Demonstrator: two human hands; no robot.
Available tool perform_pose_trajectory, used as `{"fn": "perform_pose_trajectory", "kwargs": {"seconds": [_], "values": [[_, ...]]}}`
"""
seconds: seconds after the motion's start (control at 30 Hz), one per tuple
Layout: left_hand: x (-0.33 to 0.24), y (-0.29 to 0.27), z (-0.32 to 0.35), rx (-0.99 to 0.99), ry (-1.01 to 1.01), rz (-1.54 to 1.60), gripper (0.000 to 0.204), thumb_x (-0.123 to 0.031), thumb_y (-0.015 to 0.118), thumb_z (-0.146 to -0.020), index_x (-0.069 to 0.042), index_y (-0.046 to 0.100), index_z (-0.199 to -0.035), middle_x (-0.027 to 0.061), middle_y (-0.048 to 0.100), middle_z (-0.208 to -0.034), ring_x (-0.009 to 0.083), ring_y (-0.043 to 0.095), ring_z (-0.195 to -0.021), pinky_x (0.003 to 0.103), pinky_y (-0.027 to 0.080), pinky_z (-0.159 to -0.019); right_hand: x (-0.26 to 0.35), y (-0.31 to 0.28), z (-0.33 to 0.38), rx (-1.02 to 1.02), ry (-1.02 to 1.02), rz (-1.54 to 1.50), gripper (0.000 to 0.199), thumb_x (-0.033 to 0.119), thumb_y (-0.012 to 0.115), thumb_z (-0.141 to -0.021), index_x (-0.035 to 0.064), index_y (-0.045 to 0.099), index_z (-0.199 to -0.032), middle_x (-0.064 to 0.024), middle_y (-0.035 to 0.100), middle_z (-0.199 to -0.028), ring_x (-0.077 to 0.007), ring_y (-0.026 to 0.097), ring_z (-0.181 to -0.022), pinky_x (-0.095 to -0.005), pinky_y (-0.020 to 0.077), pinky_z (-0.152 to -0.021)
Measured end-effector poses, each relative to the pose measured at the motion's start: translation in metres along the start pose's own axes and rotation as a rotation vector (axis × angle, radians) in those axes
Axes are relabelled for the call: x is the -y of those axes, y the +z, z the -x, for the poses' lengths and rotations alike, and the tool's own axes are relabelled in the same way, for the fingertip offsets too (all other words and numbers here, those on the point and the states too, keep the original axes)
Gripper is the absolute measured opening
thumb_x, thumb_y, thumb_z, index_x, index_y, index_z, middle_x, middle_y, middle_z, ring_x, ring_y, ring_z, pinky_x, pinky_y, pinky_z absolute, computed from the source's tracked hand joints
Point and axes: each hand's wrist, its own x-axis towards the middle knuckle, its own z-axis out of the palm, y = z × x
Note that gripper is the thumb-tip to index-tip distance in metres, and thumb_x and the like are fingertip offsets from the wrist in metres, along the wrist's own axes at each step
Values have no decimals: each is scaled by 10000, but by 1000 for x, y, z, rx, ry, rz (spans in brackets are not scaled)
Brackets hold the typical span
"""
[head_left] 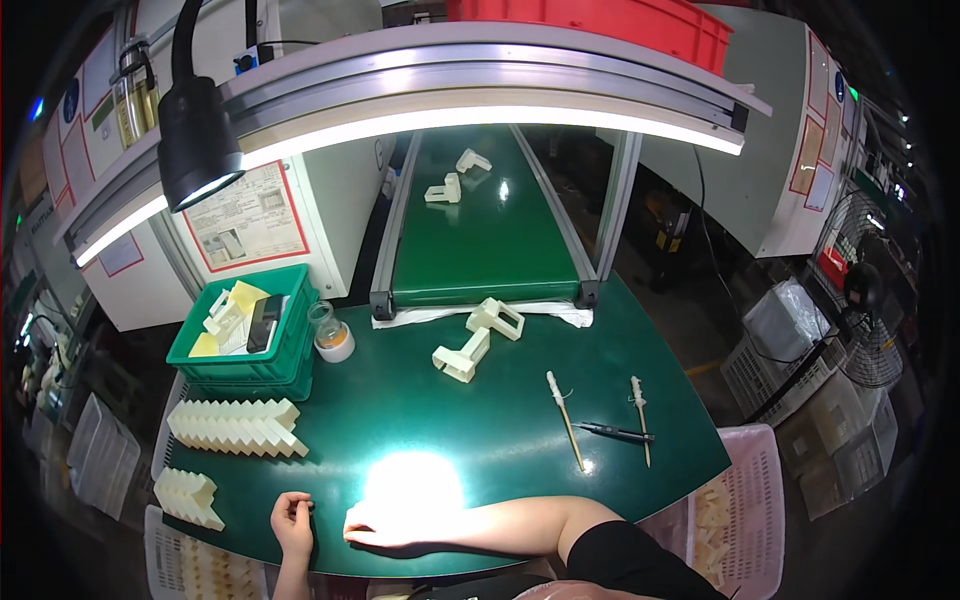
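My left hand (293, 520) rests at the table's near edge, fingers curled in, with nothing seen in it. To its right my right hand (376, 526) lies on the green table with its fingers drawn together, also without a visible object. Glare from the lamp washes out the tabletop just beyond it. Two cream plastic parts with square openings, one part (462, 357) nearer and another part (497, 318) farther, touch in front of the conveyor. At the left, a long row of nested cream parts (235, 428) lies beyond a shorter row (188, 496).
Two more cream parts ride the green conveyor (480, 250). A green bin (300, 300) and a small glass bottle (328, 328) stand left. Two white-tipped sticks and black tweezers (618, 432) lie right. A black lamp (198, 140) hangs overhead; a pink basket (755, 500) stands beside the table.
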Motion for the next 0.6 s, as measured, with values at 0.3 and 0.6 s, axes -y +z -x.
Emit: {"fn": "perform_pose_trajectory", "kwargs": {"seconds": [0.3,0.6], "values": [[-7,-2,1,33,-15,36,79,19,551,-898,-13,623,-901,23,629,-822,81,601,-715,195,453,-634,-1,2,-10,128,20,-409,231,400,545,-920,196,654,-906,4,611,-821,-182,585,-878,-400,396,-900],[-18,-4,3,97,-84,65,103,43,522,-906,-12,607,-924,24,614,-849,79,588,-741,197,456,-659,-5,11,-5,24,31,-94,224,385,539,-929,196,657,-907,25,617,-869,-159,581,-972,-427,368,-993]]}}
